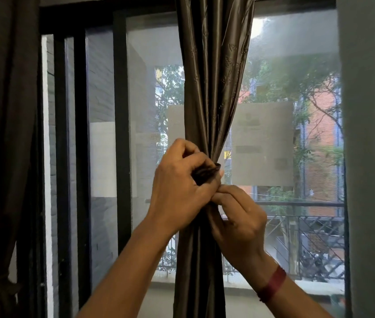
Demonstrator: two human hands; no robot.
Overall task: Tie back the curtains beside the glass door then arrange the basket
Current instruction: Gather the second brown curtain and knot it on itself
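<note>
A brown satin curtain [211, 72] hangs down the middle of the glass door [296, 111], gathered into a narrow bunch at hand height. My left hand [181, 187] is closed around the bunch, with a dark tie-back band [206, 174] held in its fingers. My right hand [239, 216] is just below and to the right, pinching the band's end against the curtain. A second dark curtain [2, 111] hangs at the far left, cinched by a tie [0, 281] near the bottom. No basket is in view.
Black door frames [122, 134] stand left of the middle curtain. A pale wall [372, 157] closes the right side. Through the mesh glass I see a balcony railing [308, 237], trees and a brick building.
</note>
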